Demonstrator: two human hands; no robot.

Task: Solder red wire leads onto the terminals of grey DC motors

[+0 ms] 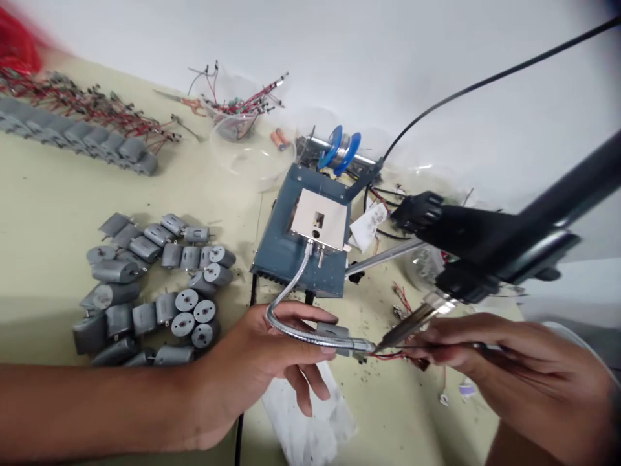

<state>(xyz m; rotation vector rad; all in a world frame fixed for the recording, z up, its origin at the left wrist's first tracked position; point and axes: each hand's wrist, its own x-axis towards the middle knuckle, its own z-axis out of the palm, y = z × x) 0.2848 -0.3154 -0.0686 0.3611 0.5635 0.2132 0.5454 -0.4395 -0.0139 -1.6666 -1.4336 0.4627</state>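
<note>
My left hand (262,362) pinches a small grey motor (333,330) between thumb and fingers, its other fingers hanging loose below. A flexible metal tube (291,333) arches over that hand, its end beside the motor's terminal end. The tip of a mounted soldering iron (405,327) comes down at the same spot. Red wires (388,356) run from there to the closed fingertips of my right hand (499,362). A thin dark rod also shows along the right hand's fingers; its kind is unclear. The exact contact between wire, motor and tip is too small to make out.
Several loose grey motors (145,317) stand at the left; a row of wired motors (82,136) lies behind them. Ahead is a blue-grey solder feeder (276,239) with a blue spool (339,150). The iron's black stand arm (557,194) crosses the right side. White paper (310,421) lies below.
</note>
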